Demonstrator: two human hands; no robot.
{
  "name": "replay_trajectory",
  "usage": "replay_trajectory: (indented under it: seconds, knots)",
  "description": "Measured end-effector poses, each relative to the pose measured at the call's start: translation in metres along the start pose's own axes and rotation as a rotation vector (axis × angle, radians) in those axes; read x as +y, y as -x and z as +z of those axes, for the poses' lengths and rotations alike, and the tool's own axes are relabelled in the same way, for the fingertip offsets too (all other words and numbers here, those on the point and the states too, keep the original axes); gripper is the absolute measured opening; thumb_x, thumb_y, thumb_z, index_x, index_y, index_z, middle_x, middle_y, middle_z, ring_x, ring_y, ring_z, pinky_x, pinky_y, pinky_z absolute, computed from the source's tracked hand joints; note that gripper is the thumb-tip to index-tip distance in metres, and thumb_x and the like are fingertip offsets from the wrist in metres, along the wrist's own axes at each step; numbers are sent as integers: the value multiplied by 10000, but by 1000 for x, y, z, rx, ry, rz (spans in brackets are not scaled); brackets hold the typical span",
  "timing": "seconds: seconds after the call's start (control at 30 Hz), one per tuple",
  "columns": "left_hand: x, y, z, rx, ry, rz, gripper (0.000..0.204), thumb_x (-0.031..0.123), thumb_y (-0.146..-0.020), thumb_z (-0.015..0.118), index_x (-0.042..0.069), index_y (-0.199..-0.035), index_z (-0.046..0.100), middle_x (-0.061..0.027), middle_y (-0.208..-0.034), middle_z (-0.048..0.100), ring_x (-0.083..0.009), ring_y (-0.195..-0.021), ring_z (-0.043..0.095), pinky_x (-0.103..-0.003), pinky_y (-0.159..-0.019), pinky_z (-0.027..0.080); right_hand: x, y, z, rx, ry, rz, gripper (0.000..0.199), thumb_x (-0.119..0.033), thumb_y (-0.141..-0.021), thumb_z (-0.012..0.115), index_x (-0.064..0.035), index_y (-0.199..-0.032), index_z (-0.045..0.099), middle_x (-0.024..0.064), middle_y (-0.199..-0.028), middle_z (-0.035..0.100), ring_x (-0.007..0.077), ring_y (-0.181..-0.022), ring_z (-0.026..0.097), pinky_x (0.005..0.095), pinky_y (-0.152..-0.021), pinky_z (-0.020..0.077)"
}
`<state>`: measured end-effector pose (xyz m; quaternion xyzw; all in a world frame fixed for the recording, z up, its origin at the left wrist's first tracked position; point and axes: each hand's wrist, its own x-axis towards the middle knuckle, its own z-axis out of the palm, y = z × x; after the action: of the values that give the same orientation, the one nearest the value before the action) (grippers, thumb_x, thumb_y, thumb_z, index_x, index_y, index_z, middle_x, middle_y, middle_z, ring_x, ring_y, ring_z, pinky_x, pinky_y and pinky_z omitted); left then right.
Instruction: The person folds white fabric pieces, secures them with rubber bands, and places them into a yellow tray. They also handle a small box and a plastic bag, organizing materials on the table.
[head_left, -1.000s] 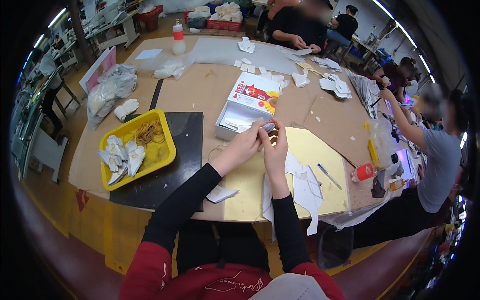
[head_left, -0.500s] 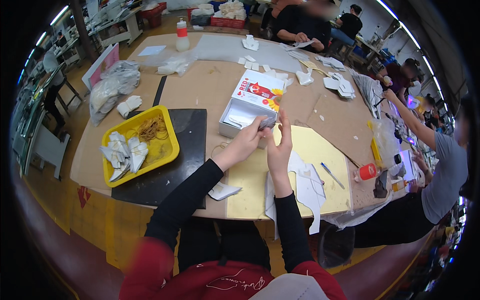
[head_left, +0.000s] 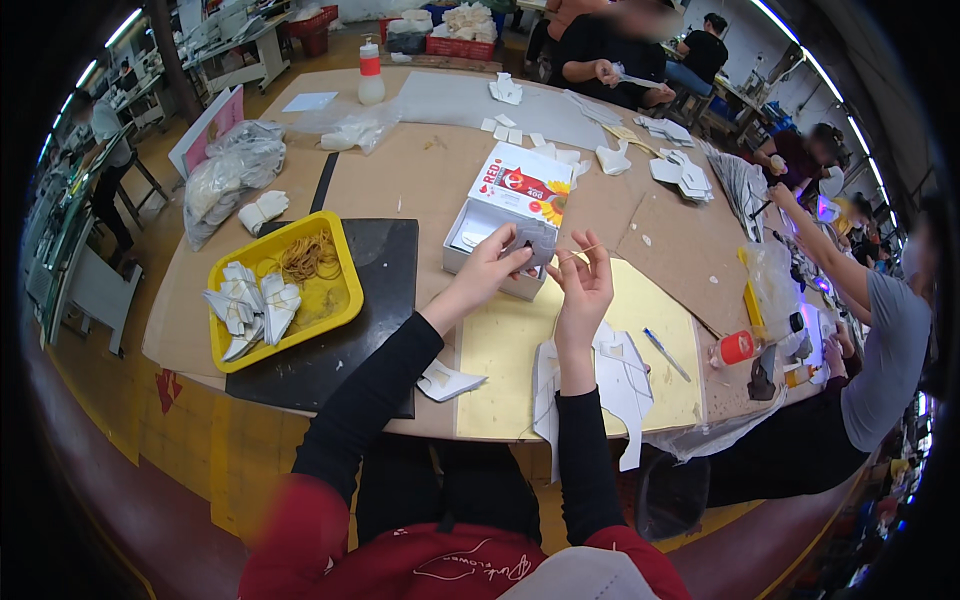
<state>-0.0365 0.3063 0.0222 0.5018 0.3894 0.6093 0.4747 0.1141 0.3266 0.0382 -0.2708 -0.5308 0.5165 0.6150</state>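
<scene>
Above the open cardboard box (head_left: 460, 262), my left hand (head_left: 482, 272) pinches a small bundle of grey cut pieces (head_left: 538, 240) upright. A tan rubber band (head_left: 580, 250) is hooked on the fingers of my right hand (head_left: 583, 300), just right of the bundle. Whether the band also loops round the bundle I cannot tell. White pieces lie inside the box, partly hidden by my left hand. Below my right hand, white cut pieces (head_left: 622, 375) rest on a yellow sheet (head_left: 500, 375). Another white piece (head_left: 447, 382) lies near my left forearm.
A yellow tray (head_left: 353, 290) on a black mat (head_left: 385, 340) holds rubber bands (head_left: 308, 258) and banded white pieces (head_left: 240, 300). A pen (head_left: 666, 354) and a red-labelled bottle (head_left: 733, 347) are to the right. Co-workers sit across and stand at the right edge.
My left hand has turned the grey bundle up to show its flat side. My right hand has moved right and lower, its fingers now curled with the rubber band visible on them.
</scene>
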Motion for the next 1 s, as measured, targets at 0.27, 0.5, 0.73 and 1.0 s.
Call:
replay_trajectory:
  seconds: [0.27,0.5,0.73,1.0]
  knots:
    - [0,5,1,-147,-500,247,173,76,-915,599,7,-1073,605,-61,-965,634,-127,-861,630,-268,-744,495,4,5,0,-251,297,-79,516,-63,-831,698,-34,-1289,462,79,-1175,606,129,-943,615,259,-772,526]
    - [14,3,0,-19,-279,105,153,75,-939,571,17,-1075,612,-64,-949,630,-125,-852,618,-269,-719,491,9,-1,-13,-147,326,21,313,-78,-828,710,2,-1067,525,90,-797,661,99,-562,574,223,-555,475]
    - [17,-7,-28,416,464,84,265,161,-995,557,30,-1215,485,-66,-1074,584,-132,-847,572,-251,-756,470,-2,-6,-24,-303,-115,494,239,-235,-938,586,-36,-805,577,46,-615,574,75,-521,508,213,-482,374]
    - [17,3,5,19,573,-197,262,154,-1011,514,34,-1243,489,-48,-1112,571,-126,-908,580,-260,-810,502,12,-15,-38,-18,-1478,470,374,-71,-1016,421,-15,-1386,427,157,-1376,506,211,-1119,591,255,-903,552]
